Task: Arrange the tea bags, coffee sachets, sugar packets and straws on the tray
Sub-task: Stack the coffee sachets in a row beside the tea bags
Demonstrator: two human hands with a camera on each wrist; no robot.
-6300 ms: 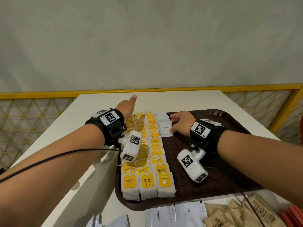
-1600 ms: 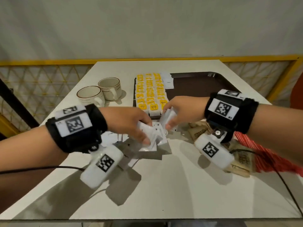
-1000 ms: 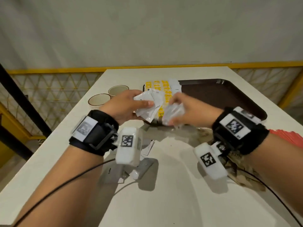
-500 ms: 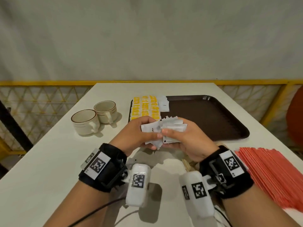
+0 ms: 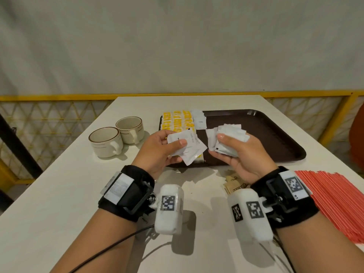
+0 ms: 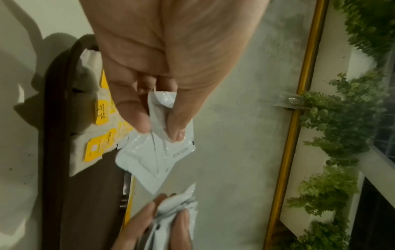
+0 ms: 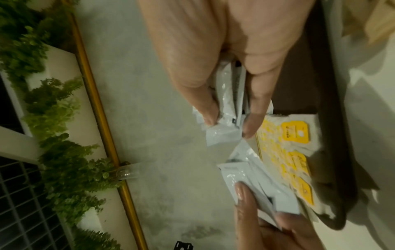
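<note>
White coffee sachets are split into two bunches held above the tray's near edge: the left hand pinches one bunch, the right hand grips the other. Yellow-tagged tea bags fill the tray's left side. Red straws lie at the table's right edge, two cups left of the tray.

On the worktop the tray lies at the far middle, with tea bags in rows along its left side and a coffee sachet just right of them. Two cups stand left of the tray. Straws lie at the near right, sugar packets between them and the tray's near edge.
</note>
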